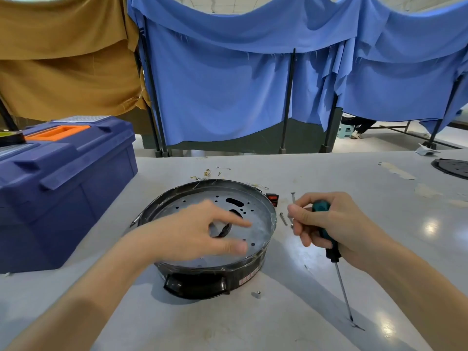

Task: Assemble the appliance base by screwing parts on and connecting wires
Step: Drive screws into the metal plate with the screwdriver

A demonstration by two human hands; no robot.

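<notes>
While left grip (192, 231), released, spreads over appliance base (235, 276), right grip (340, 221) clenches screwdriver (332, 252)

Draped behind with blue cloth (222, 97) and tan cloth (63, 72) over black posts (288, 97); lit from overhead, glaring on the pale surface (329, 173).

The appliance base (255, 211) sits on the bench (354, 173), the toolbox (63, 188) to its left, loose screws (283, 219) just beside its right rim and the screwdriver (332, 253) further right. A small part (257, 294), perhaps a bolt, lies in front of the base; a round plate (453, 168) lies at the far right edge.
</notes>
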